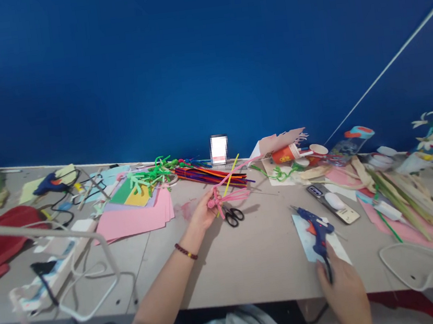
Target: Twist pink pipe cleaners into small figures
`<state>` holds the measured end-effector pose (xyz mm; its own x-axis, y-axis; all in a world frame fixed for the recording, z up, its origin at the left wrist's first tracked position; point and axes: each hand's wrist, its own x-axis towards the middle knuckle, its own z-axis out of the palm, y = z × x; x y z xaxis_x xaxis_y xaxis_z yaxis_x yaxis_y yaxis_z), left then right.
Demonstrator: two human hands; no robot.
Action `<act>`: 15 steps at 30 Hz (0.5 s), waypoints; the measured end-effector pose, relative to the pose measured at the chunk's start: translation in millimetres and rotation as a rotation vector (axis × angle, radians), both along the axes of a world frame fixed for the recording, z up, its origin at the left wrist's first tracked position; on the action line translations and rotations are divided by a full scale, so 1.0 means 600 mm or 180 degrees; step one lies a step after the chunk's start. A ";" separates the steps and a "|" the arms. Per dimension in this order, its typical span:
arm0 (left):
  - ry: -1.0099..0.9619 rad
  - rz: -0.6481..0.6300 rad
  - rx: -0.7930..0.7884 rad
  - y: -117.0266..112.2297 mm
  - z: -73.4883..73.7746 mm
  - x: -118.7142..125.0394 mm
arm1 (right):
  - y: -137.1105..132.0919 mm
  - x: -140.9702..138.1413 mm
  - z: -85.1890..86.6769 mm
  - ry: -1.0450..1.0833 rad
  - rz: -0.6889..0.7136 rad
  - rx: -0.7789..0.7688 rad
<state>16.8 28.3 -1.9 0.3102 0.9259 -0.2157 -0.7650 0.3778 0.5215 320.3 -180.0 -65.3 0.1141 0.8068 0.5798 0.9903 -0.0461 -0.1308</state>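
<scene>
My left hand (206, 211) pinches a pink pipe-cleaner piece (216, 200) above the table. It has a coiled centre, several loops to the right and a long stem slanting up to the right. Just below it, black-handled scissors (233, 216) lie on the table, and a yellow pipe cleaner (231, 176) crosses behind. At the front right, my right hand (345, 282) is closed around the lower handle of a blue hot glue gun (318, 231), near its black cord. The gun rests over a light blue and white sheet (303, 235); some of the fingers are hidden.
Bundled coloured pipe cleaners (210, 176) lie behind my left hand. Pink paper sheets (129, 220) and a white power strip (61, 267) with loose cables are at left. A phone (334, 204), an orange cup (285, 153) and green stalks (401, 205) are at right.
</scene>
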 end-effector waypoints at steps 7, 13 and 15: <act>-0.0131 0.0122 0.0051 -0.002 0.002 -0.001 | 0.007 0.007 0.011 0.0286 0.0252 0.0101; -0.0268 0.0262 0.0068 -0.001 0.018 -0.008 | 0.019 -0.027 0.038 0.0157 -0.0460 0.0241; -0.0266 0.0323 0.0090 -0.002 0.023 -0.004 | 0.044 -0.054 0.049 0.0452 -0.0425 0.0438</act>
<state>14.2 27.2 11.7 0.2303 0.9588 -0.1665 -0.8397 0.2823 0.4638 287.9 -153.9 -36.1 0.3027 0.6935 0.6538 0.9479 -0.1474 -0.2824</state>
